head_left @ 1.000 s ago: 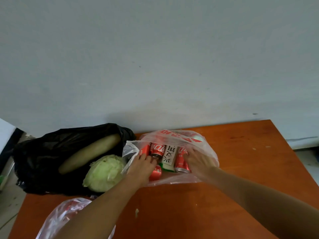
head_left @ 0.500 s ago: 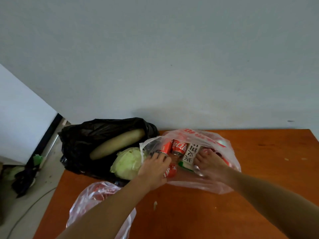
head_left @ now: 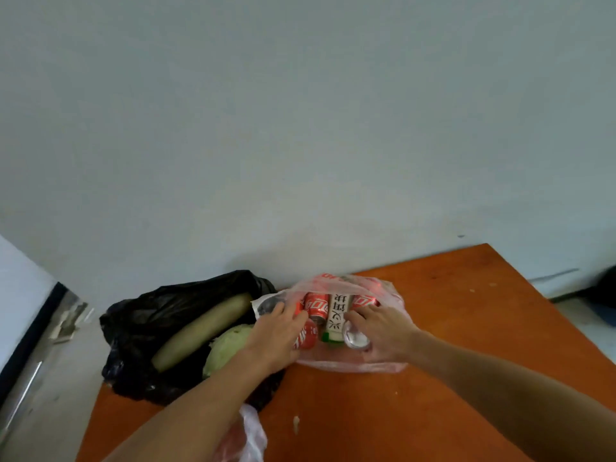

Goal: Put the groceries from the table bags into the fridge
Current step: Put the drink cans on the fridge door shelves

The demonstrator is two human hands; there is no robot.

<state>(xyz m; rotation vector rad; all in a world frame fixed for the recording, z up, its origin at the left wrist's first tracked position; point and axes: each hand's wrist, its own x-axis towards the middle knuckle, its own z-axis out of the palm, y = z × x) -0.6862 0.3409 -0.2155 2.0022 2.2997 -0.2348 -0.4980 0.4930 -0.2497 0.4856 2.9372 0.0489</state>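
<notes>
A thin pink plastic bag (head_left: 350, 365) lies on the orange table (head_left: 466, 345) and holds several red cans (head_left: 316, 306) and a white carton (head_left: 337, 316). My left hand (head_left: 278, 331) reaches into the bag's left side, its thumb and palm curled over a lying red can (head_left: 306, 335). My right hand (head_left: 383, 330) is inside the bag on the right. Its fingers wrap a can whose silver end (head_left: 356, 337) shows under the thumb.
A black bag (head_left: 140, 328) at the table's left corner holds a long pale gourd (head_left: 203, 328) and a green cabbage (head_left: 226, 345). Another thin plastic bag (head_left: 248, 438) lies at the near edge. A white appliance side (head_left: 20, 295) stands at far left.
The view swung right and back left. Both hands stayed in the pink bag; the right hand closed around a can and tipped its silver end toward me.
</notes>
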